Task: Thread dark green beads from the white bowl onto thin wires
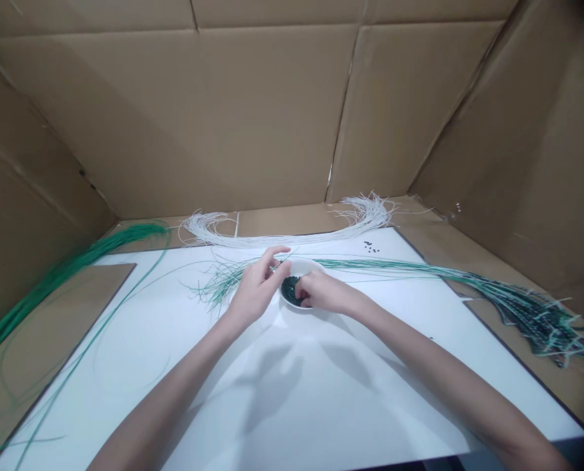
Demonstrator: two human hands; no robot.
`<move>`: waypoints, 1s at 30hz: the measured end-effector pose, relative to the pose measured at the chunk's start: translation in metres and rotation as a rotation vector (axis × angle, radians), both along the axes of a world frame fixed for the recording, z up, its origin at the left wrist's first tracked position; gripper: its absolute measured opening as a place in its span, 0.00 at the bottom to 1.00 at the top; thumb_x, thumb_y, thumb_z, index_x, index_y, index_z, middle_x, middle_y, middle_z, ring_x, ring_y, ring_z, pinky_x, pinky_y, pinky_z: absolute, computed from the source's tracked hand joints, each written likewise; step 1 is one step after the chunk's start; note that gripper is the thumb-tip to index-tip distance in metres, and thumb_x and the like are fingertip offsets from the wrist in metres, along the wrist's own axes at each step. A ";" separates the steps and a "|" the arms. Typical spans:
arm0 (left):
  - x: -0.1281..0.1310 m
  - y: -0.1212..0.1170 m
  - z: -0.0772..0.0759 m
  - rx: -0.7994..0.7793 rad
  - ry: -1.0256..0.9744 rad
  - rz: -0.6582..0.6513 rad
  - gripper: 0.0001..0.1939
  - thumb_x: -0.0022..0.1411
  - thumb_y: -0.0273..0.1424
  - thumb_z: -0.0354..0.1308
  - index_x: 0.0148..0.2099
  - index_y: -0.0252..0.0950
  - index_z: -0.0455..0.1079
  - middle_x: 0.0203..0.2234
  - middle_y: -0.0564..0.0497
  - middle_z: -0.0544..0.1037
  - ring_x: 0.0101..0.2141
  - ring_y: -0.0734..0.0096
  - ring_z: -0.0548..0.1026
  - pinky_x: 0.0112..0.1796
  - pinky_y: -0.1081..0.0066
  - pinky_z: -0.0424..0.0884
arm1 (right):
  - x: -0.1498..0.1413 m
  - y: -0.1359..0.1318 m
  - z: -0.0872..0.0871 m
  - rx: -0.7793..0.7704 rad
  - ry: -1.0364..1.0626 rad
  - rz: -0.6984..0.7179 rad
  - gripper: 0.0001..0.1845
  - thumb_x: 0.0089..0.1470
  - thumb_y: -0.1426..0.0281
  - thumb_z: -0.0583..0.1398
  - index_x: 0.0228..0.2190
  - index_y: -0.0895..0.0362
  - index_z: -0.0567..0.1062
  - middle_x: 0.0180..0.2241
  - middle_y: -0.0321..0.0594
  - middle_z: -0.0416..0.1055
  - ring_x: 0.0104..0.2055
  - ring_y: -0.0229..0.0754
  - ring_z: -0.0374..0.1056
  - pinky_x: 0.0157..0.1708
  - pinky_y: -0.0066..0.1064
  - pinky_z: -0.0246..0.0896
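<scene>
Well to the left of the left hand [257, 284], a thick bundle of green strands [41, 294], slanting toward the near edge of the view, with a few loose strands [109, 320] trailing nearer that hand. Just beside the left hand, on its outer side, a spray of thin green and pale ends [223, 281], fanned out over the white worktop [174, 347]. Left hand: raised at the left of the bowl [300, 265], thumb and index fingertips close together, something thin and dark between them (too small to name, and cannot tell of a firm grip). Beyond both hands, a curved bundle of white strands [292, 241], bowed toward them in the middle, both ends curling away. Directly between the hands, the white bowl, with a heap of small dark pieces [289, 288] inside. Right hand [324, 292]: reaching down into the bowl, fingers curled, tips among the dark pieces; cannot tell of any piece pinched. Beyond the right hand and off to its right, a scatter of black bits [369, 247]; nearer, a long green bundle [395, 265], stretching rightward. Far right of the right hand, a dense cluster of dark and pale tips [542, 320], lying over cardboard [508, 360].
</scene>
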State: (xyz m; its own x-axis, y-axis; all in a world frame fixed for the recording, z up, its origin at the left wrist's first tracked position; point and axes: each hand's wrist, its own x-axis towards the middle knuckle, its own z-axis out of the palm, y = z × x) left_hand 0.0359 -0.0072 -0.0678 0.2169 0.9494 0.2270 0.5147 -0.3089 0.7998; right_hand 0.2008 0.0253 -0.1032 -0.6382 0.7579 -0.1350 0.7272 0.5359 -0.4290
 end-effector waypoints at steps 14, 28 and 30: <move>0.001 0.000 0.000 0.004 0.046 -0.008 0.12 0.60 0.35 0.47 0.32 0.35 0.68 0.25 0.54 0.73 0.21 0.78 0.62 0.23 0.77 0.57 | 0.007 0.000 0.014 0.067 0.206 -0.041 0.10 0.43 0.78 0.55 0.21 0.58 0.76 0.22 0.38 0.74 0.24 0.37 0.68 0.28 0.26 0.58; 0.001 -0.013 0.016 0.169 0.022 -0.002 0.12 0.59 0.35 0.49 0.32 0.37 0.71 0.26 0.54 0.74 0.24 0.77 0.64 0.27 0.76 0.60 | 0.024 -0.015 0.035 -0.185 1.058 -0.302 0.09 0.39 0.67 0.65 0.27 0.57 0.79 0.24 0.39 0.75 0.23 0.35 0.66 0.27 0.29 0.65; 0.002 -0.015 0.017 0.199 0.030 0.003 0.11 0.59 0.35 0.50 0.32 0.37 0.71 0.25 0.54 0.74 0.23 0.78 0.64 0.27 0.76 0.60 | 0.023 -0.015 0.034 -0.196 1.086 -0.298 0.09 0.39 0.68 0.65 0.27 0.56 0.79 0.24 0.39 0.74 0.23 0.34 0.66 0.26 0.29 0.64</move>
State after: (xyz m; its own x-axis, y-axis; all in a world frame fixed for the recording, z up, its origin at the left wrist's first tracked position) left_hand 0.0377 -0.0219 -0.0507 0.2240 0.8870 0.4039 0.5383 -0.4581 0.7074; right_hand 0.2237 0.0100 -0.0696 -0.2884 0.9255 0.2456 0.0079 0.2588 -0.9659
